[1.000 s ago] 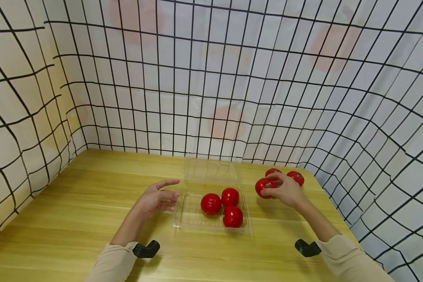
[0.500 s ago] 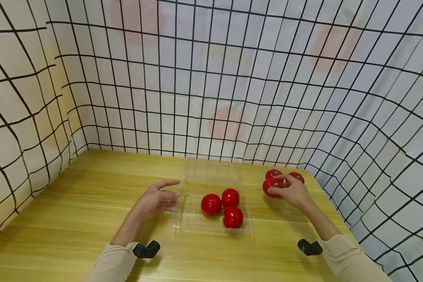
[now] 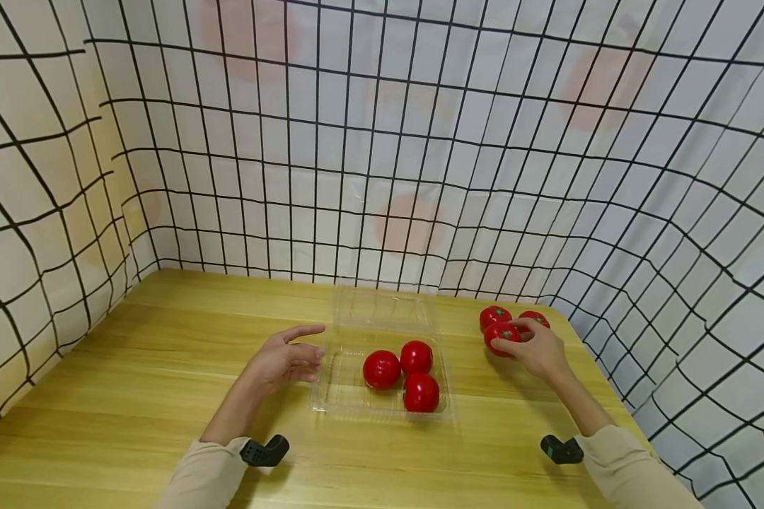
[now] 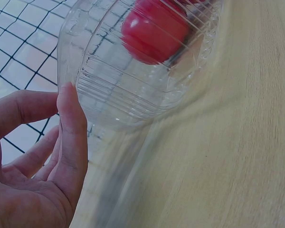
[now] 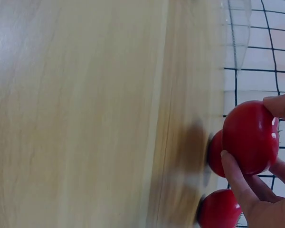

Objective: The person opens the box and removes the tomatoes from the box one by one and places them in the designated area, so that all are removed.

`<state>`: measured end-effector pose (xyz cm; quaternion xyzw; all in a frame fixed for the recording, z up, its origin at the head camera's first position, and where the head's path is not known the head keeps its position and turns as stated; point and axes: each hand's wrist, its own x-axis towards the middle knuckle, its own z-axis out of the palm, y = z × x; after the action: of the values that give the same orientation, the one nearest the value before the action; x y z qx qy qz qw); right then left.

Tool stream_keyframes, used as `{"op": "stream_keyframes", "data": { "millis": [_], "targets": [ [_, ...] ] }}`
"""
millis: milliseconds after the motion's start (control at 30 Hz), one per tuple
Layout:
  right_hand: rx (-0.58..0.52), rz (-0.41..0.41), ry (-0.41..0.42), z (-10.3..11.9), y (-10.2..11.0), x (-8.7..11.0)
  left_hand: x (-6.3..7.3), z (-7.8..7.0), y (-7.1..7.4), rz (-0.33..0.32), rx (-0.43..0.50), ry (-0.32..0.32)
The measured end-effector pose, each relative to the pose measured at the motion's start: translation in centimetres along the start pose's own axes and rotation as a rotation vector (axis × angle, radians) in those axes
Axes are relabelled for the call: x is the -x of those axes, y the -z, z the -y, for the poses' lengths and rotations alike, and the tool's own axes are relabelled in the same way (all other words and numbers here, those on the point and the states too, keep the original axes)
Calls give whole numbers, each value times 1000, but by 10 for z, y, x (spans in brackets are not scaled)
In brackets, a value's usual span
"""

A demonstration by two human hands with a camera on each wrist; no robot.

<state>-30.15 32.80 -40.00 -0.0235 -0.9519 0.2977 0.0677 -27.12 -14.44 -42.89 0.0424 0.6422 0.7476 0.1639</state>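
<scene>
My right hand (image 3: 538,351) grips a red tomato (image 3: 501,339) with a green stem mark, thumb and fingertips around it. In the right wrist view, the held tomato (image 5: 251,137) overlaps another behind it. Two more tomatoes, one at the back (image 3: 495,317) and one partly hidden behind my hand (image 3: 535,319), sit at the table's right side. My left hand (image 3: 283,360) is at the left edge of a clear plastic clamshell box (image 3: 340,404), fingers loosely bent, fingertips right at the rim. Inside the box are three tomatoes (image 3: 382,370), grouped toward its right.
The clamshell's clear lid (image 3: 385,309) lies folded back toward the rear wall. A light wooden table (image 3: 165,396) carries everything. White sheeting with a black grid (image 3: 331,141) encloses the back and both sides. Each wrist wears a black device (image 3: 264,450).
My right hand has moved right with the tomato, bringing it in front of the two tomatoes at the table's right. My left hand and the box have stayed in place.
</scene>
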Motion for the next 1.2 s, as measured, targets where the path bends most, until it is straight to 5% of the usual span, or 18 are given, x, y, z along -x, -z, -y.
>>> {"op": "stream_keyframes", "data": {
  "millis": [1200],
  "targets": [
    [-13, -11, -62, -23, -13, -1, 0, 0, 0, 5, 19, -3]
  ]
}}
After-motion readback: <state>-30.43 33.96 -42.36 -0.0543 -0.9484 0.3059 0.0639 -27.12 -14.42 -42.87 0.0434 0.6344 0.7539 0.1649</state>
